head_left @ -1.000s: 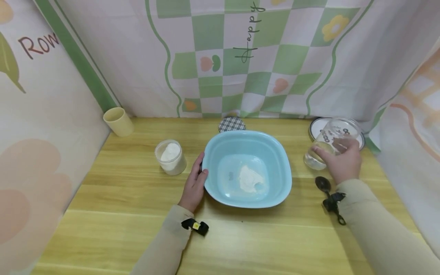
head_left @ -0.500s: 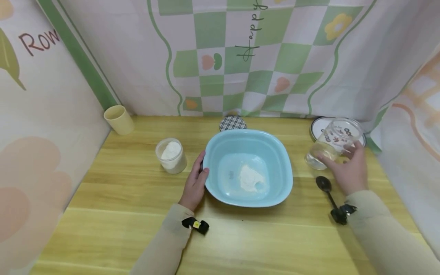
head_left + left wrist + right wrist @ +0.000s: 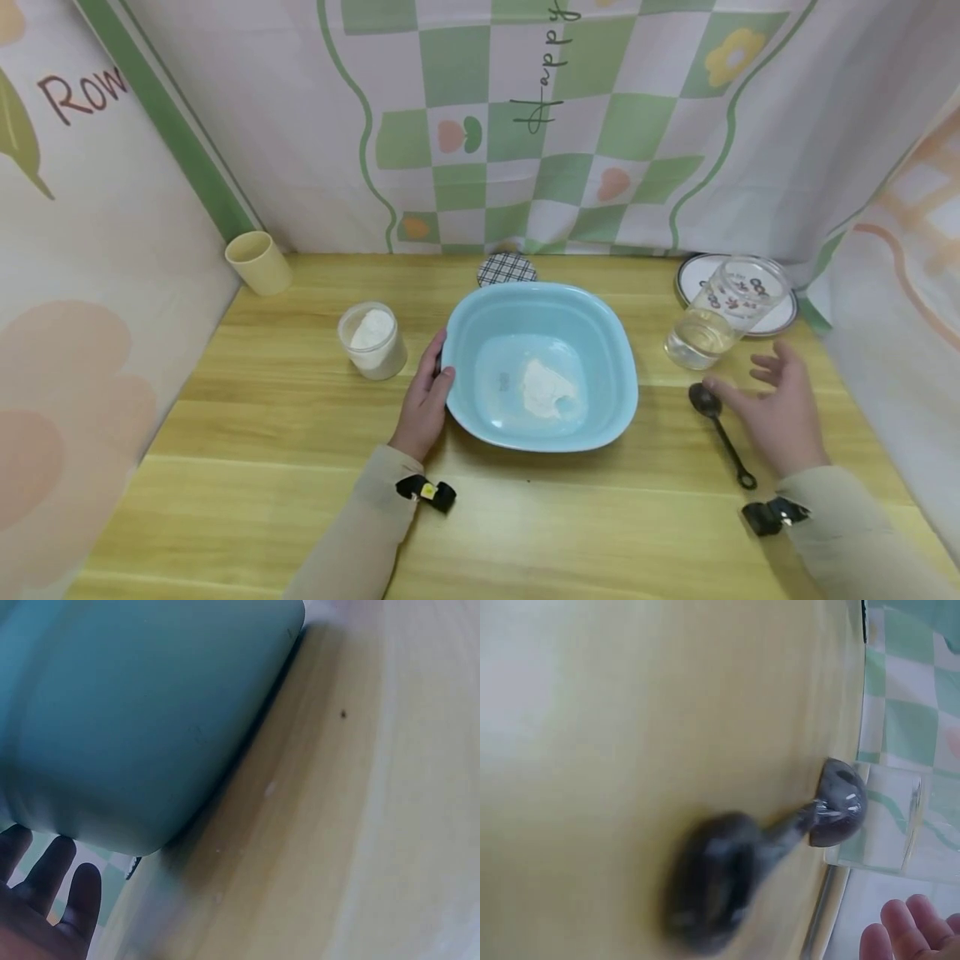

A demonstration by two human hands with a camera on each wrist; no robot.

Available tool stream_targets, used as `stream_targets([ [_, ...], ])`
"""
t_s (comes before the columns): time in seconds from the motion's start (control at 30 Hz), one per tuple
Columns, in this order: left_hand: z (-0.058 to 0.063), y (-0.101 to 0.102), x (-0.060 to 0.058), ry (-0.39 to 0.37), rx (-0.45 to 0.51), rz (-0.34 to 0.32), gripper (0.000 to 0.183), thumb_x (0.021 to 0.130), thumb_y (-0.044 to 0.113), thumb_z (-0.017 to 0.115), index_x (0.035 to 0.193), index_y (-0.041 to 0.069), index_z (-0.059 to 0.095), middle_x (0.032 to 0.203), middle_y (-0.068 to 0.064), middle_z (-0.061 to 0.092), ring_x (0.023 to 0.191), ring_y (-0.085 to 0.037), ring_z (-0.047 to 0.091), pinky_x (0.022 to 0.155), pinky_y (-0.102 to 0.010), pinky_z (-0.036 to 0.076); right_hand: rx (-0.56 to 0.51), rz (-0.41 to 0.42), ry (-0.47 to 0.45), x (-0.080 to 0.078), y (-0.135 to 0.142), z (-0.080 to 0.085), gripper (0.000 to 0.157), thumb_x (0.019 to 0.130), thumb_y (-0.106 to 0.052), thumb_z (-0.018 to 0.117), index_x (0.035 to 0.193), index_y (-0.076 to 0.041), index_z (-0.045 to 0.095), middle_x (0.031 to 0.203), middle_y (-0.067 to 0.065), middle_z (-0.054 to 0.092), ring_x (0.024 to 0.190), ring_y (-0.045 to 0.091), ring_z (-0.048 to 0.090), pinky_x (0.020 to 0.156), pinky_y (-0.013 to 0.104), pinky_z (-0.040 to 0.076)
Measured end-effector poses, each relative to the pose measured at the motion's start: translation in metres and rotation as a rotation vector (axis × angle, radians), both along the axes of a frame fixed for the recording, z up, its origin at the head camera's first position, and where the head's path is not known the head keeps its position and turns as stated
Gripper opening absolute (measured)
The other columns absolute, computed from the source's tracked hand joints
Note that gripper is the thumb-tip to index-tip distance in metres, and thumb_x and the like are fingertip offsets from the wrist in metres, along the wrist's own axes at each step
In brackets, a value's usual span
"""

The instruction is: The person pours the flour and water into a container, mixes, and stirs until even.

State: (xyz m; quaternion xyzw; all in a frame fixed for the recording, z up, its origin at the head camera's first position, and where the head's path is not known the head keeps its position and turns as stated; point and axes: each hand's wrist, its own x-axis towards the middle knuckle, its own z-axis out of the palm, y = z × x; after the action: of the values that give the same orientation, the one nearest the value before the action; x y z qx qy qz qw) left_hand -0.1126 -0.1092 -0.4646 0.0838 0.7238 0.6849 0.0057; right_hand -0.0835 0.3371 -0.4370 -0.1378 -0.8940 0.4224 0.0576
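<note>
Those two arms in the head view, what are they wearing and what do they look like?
The left sleeve and right sleeve are long and beige. A black left wrist strap bears a small yellow square; a black right wrist strap sits opposite. No gloves show.

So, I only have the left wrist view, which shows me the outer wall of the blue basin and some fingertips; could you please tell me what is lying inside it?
Observer: In the head view, a patch of white powder lies on the floor of the blue basin.
Operator: Thank you, that helps; and would you mind telling me whether the right hand is holding anything?
Observer: It is not: the right hand is beside the dark spoon and holds nothing.
</note>
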Motion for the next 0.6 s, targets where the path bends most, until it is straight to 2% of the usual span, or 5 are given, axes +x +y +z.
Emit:
stream_targets([
  [0.1, 0.001, 0.000, 0.000, -0.001, -0.001, 0.000, 0.054, 0.108, 0.024, 0.040, 0.161, 0.026, 0.025, 0.161, 0.011, 0.030, 0.146, -0.011, 0.031, 0.118, -0.032, 0.030, 0.013, 0.030, -0.019, 0.010, 0.000, -0.003, 0.114, 0.089, -0.046, 0.073, 0.160, -0.007, -0.008, 0.157, 0.028, 0.027, 0.133, 0.051, 0.035, 0.101, 0.068, 0.037],
  [0.23, 0.000, 0.000, 0.001, -0.002, 0.018, -0.004, 0.054, 0.109, 0.023, 0.039, 0.160, 0.029, 0.025, 0.161, 0.010, 0.030, 0.145, -0.012, 0.033, 0.117, -0.032, 0.031, 0.034, 0.067, -0.017, 0.020, 0.000, -0.005, 0.113, 0.091, -0.043, 0.073, 0.159, -0.003, -0.008, 0.155, 0.032, 0.029, 0.130, 0.055, 0.037, 0.101, 0.071, 0.034],
  [0.33, 0.000, -0.001, 0.001, -0.008, 0.028, -0.007, 0.053, 0.109, 0.022, 0.039, 0.160, 0.029, 0.025, 0.161, 0.009, 0.030, 0.145, -0.012, 0.033, 0.117, -0.033, 0.032, 0.064, 0.082, -0.027, 0.026, -0.001, -0.006, 0.112, 0.091, -0.042, 0.073, 0.159, 0.001, -0.005, 0.151, 0.036, 0.033, 0.126, 0.056, 0.040, 0.098, 0.070, 0.037],
  [0.6, 0.005, 0.000, 0.001, -0.040, 0.024, -0.022, 0.055, 0.109, 0.014, 0.036, 0.162, 0.019, 0.019, 0.164, 0.004, 0.025, 0.148, -0.014, 0.027, 0.119, -0.031, 0.028, 0.132, 0.151, -0.077, 0.040, -0.002, -0.009, 0.108, 0.090, -0.042, 0.074, 0.155, 0.011, 0.007, 0.139, 0.041, 0.041, 0.118, 0.057, 0.044, 0.087, 0.070, 0.042],
])
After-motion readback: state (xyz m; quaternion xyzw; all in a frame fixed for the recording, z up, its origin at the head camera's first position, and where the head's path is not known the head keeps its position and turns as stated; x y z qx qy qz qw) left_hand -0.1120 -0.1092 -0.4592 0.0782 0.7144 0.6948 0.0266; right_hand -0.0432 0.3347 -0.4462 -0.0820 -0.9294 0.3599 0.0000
